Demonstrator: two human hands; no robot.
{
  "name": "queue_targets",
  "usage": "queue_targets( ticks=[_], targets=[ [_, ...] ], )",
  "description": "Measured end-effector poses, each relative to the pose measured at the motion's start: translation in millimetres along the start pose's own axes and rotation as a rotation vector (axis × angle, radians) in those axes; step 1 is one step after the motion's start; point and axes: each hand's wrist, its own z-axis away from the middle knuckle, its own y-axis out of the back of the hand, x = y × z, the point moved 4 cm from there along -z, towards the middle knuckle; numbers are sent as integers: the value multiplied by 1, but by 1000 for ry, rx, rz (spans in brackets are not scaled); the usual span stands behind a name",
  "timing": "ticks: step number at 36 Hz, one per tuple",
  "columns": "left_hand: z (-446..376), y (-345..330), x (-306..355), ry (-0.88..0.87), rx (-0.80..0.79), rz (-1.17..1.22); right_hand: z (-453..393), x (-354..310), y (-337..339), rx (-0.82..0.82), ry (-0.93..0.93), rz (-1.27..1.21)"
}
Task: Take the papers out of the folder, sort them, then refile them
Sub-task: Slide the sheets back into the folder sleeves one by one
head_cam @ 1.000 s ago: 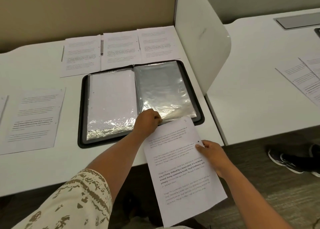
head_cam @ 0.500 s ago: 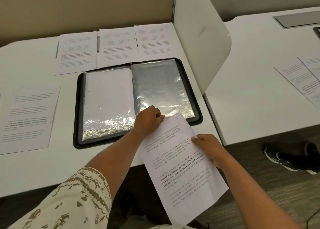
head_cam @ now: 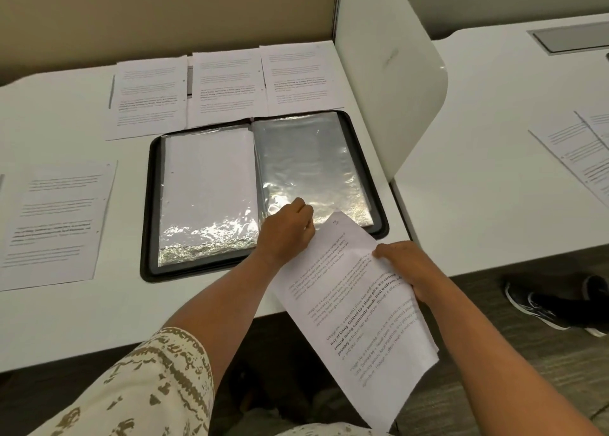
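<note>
A black folder (head_cam: pixel 150 204) lies open on the white desk, with clear plastic sleeves on both sides. The left sleeve (head_cam: pixel 207 188) holds a white sheet; the right sleeve (head_cam: pixel 309 162) looks empty. My left hand (head_cam: pixel 288 234) pinches the near edge of the right sleeve. My right hand (head_cam: pixel 405 267) grips the right edge of a printed sheet (head_cam: pixel 356 320), tilted, with its top corner at the sleeve's near edge. Three printed papers (head_cam: pixel 224 86) lie in a row behind the folder, and another paper (head_cam: pixel 56 218) lies to its left.
A white divider panel (head_cam: pixel 392 73) rises at the desk's right edge. Beyond it a second desk (head_cam: pixel 494 204) carries more papers (head_cam: pixel 580 152) and a grey floor-box lid (head_cam: pixel 570 40). A black shoe (head_cam: pixel 553 303) rests on the floor at right.
The printed sheet has moved up toward the folder, its top corner now at the right sleeve's near edge. My right hand slid further up the sheet's edge. My left hand stays on the sleeve.
</note>
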Motion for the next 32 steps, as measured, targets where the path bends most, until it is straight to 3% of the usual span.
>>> queue_targets(
  ticks=[9,32],
  targets=[
    [1,-7,9,-28,-59,-9,0,7,6,-19,-95,46],
    [2,-9,7,118,57,141,10,11,-4,-61,-60,5]
  ],
)
